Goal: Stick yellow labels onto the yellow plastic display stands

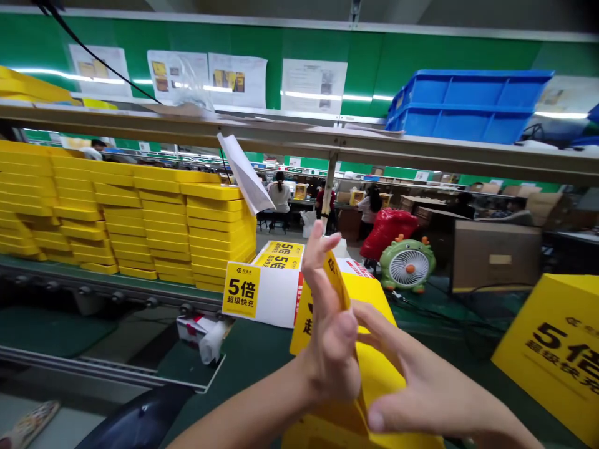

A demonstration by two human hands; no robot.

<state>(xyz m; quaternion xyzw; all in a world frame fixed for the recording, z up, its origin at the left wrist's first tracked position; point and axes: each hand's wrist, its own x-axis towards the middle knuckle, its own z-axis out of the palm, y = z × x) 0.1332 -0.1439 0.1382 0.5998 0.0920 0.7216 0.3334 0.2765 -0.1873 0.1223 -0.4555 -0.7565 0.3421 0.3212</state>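
A yellow cardboard box with black print stands between my hands, one panel seen nearly edge-on. My left hand is upright against the left side of that panel, its fingers stretched out and the palm towards the cardboard. On the other side, my right hand touches the panel with fingertips and thumb, bent around its edge; part of its grip is hidden. Just beyond lie white-and-yellow printed cartons, close to the left hand's fingers.
Yellow boxes form tall stacks along the roller conveyor at left. Another yellow box stands at right. Behind are a green fan, a red bag and a brown carton. A blue crate rests on the overhead shelf. People sit farther back.
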